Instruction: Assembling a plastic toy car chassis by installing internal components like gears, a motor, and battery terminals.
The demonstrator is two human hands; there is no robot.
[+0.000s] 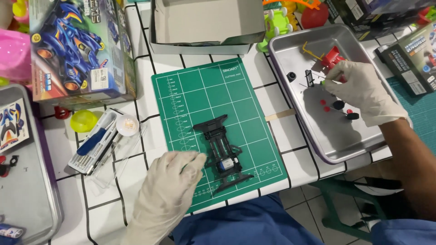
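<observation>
Indoors, white tiled table [136, 95]. Left hand [165, 193] loosely open on green cutting mat [190, 90], beside black chassis [222, 152]. Right hand [363, 90] pinching small part over metal tray [336, 140].

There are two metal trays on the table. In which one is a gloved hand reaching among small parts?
The metal tray on the right: the right hand reaches into it among red and black parts. The tray at the left edge has no hand in it.

Bright, even overhead light is filling the scene; the metal tray [290, 45] is showing soft glare, shadows are lying faint, focus is holding sharp.
</observation>
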